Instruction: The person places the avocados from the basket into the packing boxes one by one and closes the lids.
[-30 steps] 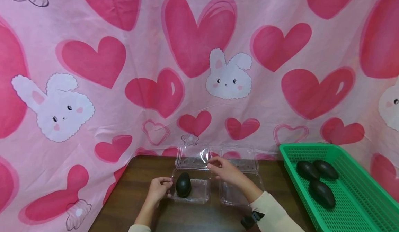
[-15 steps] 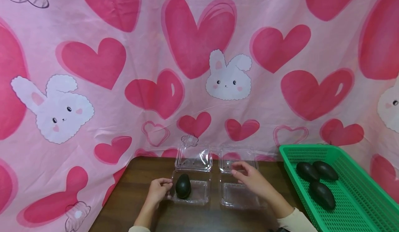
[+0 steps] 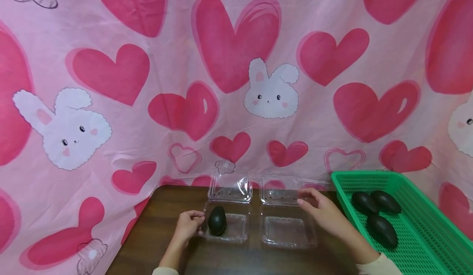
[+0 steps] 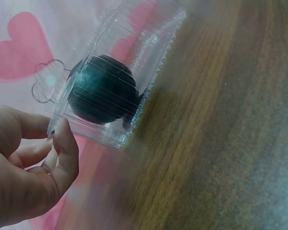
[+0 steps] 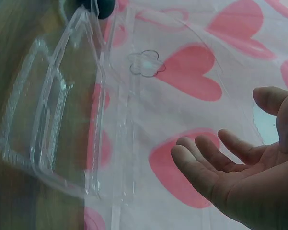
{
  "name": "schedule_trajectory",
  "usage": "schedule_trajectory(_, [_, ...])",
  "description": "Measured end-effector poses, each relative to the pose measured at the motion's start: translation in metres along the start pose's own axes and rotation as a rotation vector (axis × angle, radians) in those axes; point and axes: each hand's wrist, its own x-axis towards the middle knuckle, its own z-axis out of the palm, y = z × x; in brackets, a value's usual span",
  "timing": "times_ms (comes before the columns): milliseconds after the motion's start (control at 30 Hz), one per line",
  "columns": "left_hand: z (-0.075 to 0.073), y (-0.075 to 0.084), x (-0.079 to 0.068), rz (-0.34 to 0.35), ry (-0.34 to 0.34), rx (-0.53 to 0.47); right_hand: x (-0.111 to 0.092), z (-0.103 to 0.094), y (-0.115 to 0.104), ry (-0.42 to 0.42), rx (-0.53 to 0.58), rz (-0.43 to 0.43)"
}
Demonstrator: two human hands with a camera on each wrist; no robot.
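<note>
My left hand (image 3: 188, 225) pinches the left edge of a clear plastic clamshell box (image 3: 236, 225), thumb and forefinger on its rim in the left wrist view. Inside that box, toward its left side, lies one dark avocado (image 3: 217, 221). A second clear clamshell box (image 3: 288, 230) sits to the right, lid raised at the back and nothing in its base. Over this box's right edge hovers my right hand (image 3: 323, 209), fingers spread and loosely bent, holding nothing. Three dark avocados (image 3: 382, 230) lie in a green plastic basket (image 3: 425, 242) right of that hand.
Both boxes stand on a brown wooden table (image 3: 221, 260), their raised lids (image 3: 230, 188) near a pink heart-and-rabbit cloth (image 3: 314, 123) hanging behind. The basket's raised side wall (image 3: 354, 230) stands between the right box and the avocados.
My right hand has moved right, from above the left box across the right box to its far edge. The left hand stays on the left box, and the avocados keep their places.
</note>
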Motion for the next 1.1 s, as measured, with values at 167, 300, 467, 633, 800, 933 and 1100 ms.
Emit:
schedule_trajectory(167, [0.000,0.001,0.001,-0.004,-0.001,-0.003,-0.002,-0.013,0.003,0.028,-0.083,-0.029])
schedule_trajectory(300, [0.000,0.001,0.000,0.004,-0.001,0.002,-0.007,-0.024,0.008,0.048,-0.126,-0.035])
schedule_trajectory(467, [0.000,0.003,-0.001,0.001,-0.005,0.006,-0.013,-0.045,0.015,0.054,-0.212,-0.021])
schedule_trajectory(633, [0.000,0.003,-0.001,0.001,-0.002,0.004,-0.014,-0.070,0.021,0.041,-0.295,0.005])
schedule_trajectory(800, [-0.001,0.002,0.000,0.003,0.000,0.011,-0.014,-0.094,0.026,0.010,-0.340,0.010])
schedule_trajectory(933, [-0.001,0.001,0.000,0.000,-0.001,0.010,-0.009,-0.110,0.031,-0.004,-0.414,0.022])
schedule_trajectory(1100, [0.000,0.002,0.000,-0.007,-0.001,0.004,0.001,-0.127,0.044,-0.037,-0.503,0.046])
